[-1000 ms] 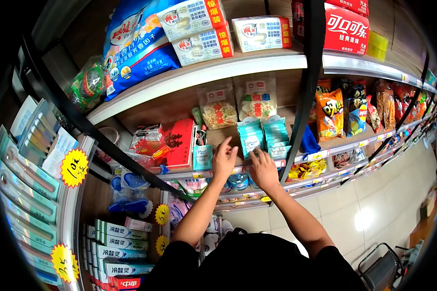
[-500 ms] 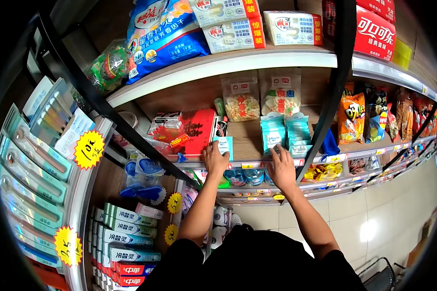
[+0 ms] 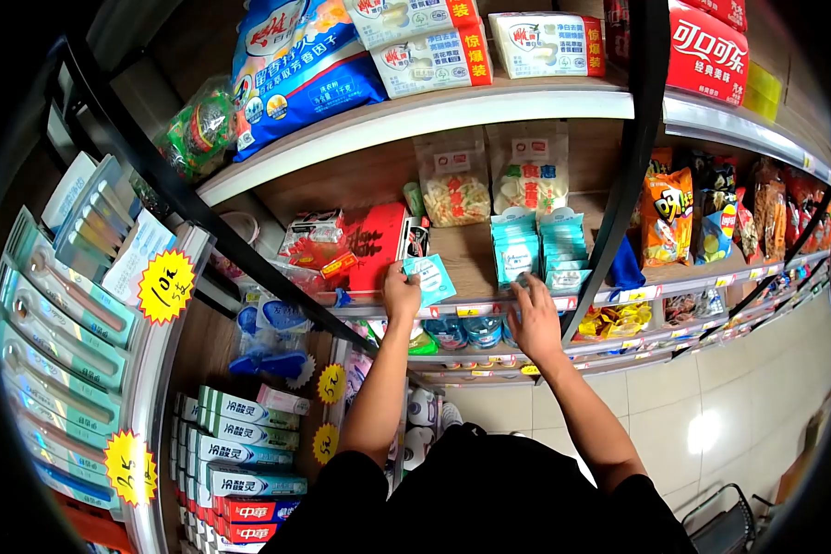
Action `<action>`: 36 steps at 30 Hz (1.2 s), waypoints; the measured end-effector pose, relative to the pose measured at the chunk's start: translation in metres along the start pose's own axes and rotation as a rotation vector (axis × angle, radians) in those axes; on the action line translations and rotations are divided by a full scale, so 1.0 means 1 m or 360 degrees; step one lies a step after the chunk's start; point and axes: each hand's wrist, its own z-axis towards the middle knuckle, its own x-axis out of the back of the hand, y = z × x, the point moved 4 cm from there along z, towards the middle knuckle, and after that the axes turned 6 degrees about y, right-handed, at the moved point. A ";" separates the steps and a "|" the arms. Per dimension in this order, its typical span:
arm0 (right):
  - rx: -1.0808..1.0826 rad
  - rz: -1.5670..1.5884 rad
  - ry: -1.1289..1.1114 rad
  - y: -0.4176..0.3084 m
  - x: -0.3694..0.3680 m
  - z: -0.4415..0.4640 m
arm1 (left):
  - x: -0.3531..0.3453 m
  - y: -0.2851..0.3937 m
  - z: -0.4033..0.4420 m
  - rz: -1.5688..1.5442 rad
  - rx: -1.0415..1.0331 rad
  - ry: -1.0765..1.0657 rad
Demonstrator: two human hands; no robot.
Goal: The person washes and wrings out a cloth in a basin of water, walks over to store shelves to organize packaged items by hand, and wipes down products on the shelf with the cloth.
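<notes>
Near the shelf's front edge, my left hand (image 3: 403,292) is closed on the left side of a teal packet (image 3: 431,279), which sits tilted. My right hand (image 3: 534,314) has its fingers apart, with the fingertips at the lower front of a row of teal packets (image 3: 517,251). A second row of teal packets (image 3: 564,249) stands just right of that one. Left of the single packet lies a red box (image 3: 375,247). Behind the rows are two clear snack bags, one (image 3: 456,189) on the left and one (image 3: 529,180) on the right.
A black shelf post (image 3: 632,175) rises right of the packets, and another (image 3: 240,249) slants down at the left. Overhead, the upper shelf edge (image 3: 434,123) carries soap packs and a blue detergent bag (image 3: 295,69). Toothbrush packs (image 3: 65,314) hang at the far left.
My left hand has moved left from beside the right hand to the single teal packet and taken hold of it. That packet has turned from upright to tilted. The view has shifted.
</notes>
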 end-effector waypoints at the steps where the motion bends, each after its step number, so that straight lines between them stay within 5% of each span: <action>1: 0.0019 -0.0015 0.0016 -0.001 -0.001 -0.001 | 0.007 0.020 -0.012 0.0244 -0.0045 0.0062; 11: 0.0030 0.0027 0.0009 0.002 0.000 -0.002 | -0.006 0.025 -0.020 0.0483 -0.0186 0.0106; 16: 0.0063 0.0052 0.0051 0.002 0.003 -0.002 | -0.030 -0.017 0.007 -0.0413 0.0073 -0.0085; 19: 0.0054 0.0074 0.0051 0.002 0.004 -0.004 | -0.015 0.037 -0.014 -0.0929 0.0291 -0.0422; 22: 0.0042 0.0082 0.0079 -0.001 0.007 -0.003 | -0.007 0.066 -0.016 -0.0572 -0.0155 -0.0229; 27: 0.0100 0.0138 0.0101 -0.012 0.019 0.005 | -0.011 0.135 -0.047 -0.1135 -0.0342 -0.0540; 36: 0.0123 0.0056 0.0093 -0.008 0.011 0.009 | -0.096 0.131 -0.058 -0.0899 -0.0482 -0.0770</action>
